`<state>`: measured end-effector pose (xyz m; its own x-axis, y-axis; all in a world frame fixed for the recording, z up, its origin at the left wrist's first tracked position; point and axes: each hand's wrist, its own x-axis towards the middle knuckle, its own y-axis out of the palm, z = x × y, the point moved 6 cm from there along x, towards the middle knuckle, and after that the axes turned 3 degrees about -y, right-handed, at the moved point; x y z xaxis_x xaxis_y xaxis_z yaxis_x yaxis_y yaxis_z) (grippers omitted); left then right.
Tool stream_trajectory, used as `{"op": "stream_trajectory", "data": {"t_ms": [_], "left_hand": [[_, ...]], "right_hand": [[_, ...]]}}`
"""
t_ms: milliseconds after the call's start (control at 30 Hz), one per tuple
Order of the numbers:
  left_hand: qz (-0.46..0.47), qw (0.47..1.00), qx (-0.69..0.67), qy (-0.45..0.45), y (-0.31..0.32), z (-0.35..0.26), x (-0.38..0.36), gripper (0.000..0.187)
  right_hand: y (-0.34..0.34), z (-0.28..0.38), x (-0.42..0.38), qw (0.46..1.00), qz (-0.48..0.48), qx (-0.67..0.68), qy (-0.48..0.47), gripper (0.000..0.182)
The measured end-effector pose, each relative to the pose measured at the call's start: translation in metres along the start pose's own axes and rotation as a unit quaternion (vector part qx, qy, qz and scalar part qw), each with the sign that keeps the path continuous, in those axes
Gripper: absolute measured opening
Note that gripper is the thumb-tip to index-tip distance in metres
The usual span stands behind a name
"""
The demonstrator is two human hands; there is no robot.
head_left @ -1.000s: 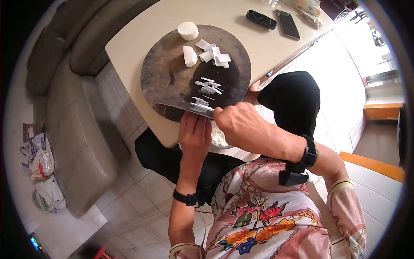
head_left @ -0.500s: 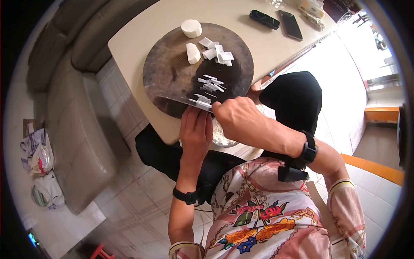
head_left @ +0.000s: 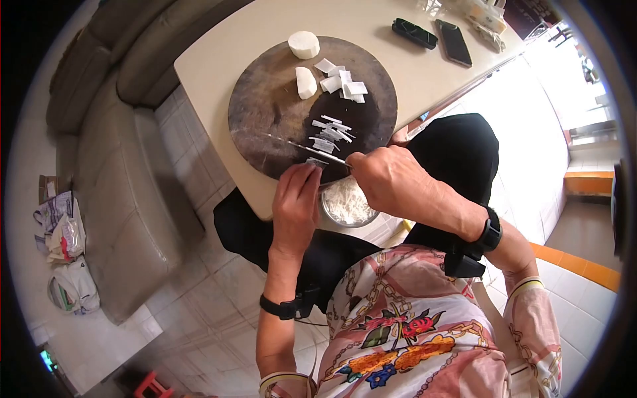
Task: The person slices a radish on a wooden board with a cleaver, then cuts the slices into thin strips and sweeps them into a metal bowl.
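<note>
My right hand point(head_left: 385, 174) grips a kitchen knife point(head_left: 324, 155) by its handle, the blade edge-on and stretching left across the round wooden chopping board point(head_left: 255, 99). At the board's near edge my left hand point(head_left: 296, 192) is closed, fingertips together on thin white radish slices point(head_left: 316, 162) just below the blade. Beyond the knife lie cut radish strips point(head_left: 326, 131). Farther up the board are a loose pile of flat radish slices point(head_left: 346, 83), a half-round radish chunk point(head_left: 306, 83) and a thick round radish piece point(head_left: 304, 45). My fingers partly hide the held slices.
A metal bowl of white shreds point(head_left: 348, 202) sits below the board, between my knees. On the cream table point(head_left: 206, 73) are a dark case point(head_left: 415, 33), a phone point(head_left: 454, 44) and plastic bags point(head_left: 488, 16). A padded bench point(head_left: 126, 219) stands left.
The knife and my right hand have shifted up and right, away from my left fingertips. More of the bowl shows now. The whole view has shifted slightly.
</note>
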<state>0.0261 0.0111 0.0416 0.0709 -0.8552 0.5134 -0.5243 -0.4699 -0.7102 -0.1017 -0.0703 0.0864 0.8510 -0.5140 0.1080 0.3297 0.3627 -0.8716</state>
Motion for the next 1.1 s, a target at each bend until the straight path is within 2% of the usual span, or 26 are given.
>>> {"op": "stream_trajectory", "data": {"t_ms": [67, 267, 500, 567, 633, 767, 867, 1000, 1100], "left_hand": [[0.027, 1.000, -0.009, 0.005, 0.000, 0.001, 0.003, 0.029], [0.034, 0.999, 0.008, 0.010, 0.003, 0.001, 0.006, 0.034], [0.033, 0.998, 0.049, 0.019, 0.003, -0.004, 0.005, 0.032], [0.054, 0.996, 0.074, -0.007, 0.005, -0.006, 0.005, 0.033], [0.049, 0.996, 0.069, -0.006, 0.008, -0.007, 0.002, 0.034], [0.019, 0.997, 0.078, 0.003, 0.006, -0.010, -0.002, 0.031], [0.035, 0.996, 0.075, -0.019, 0.009, -0.008, -0.003, 0.029], [0.041, 0.997, 0.064, -0.022, 0.008, -0.009, -0.001, 0.028], [0.038, 0.997, 0.070, -0.013, 0.006, -0.013, -0.001, 0.029]], "right_hand": [[-0.002, 0.004, -0.002, 1.000, 0.008, -0.007, -0.005, 0.006], [0.002, 0.011, -0.007, 0.999, 0.031, -0.024, -0.004, 0.008], [0.004, 0.014, -0.004, 0.998, 0.036, -0.045, -0.028, 0.007], [0.008, 0.015, 0.002, 0.998, 0.032, -0.047, -0.035, 0.007], [0.011, 0.018, 0.010, 0.997, -0.019, -0.030, -0.065, 0.011], [0.012, 0.016, 0.006, 0.998, -0.005, -0.032, -0.057, 0.013], [0.014, 0.018, -0.006, 0.996, 0.045, -0.067, -0.039, 0.015], [0.017, 0.022, -0.003, 0.995, 0.049, -0.072, -0.038, 0.016], [0.021, 0.026, 0.009, 0.994, 0.002, -0.084, -0.065, 0.014]]}}
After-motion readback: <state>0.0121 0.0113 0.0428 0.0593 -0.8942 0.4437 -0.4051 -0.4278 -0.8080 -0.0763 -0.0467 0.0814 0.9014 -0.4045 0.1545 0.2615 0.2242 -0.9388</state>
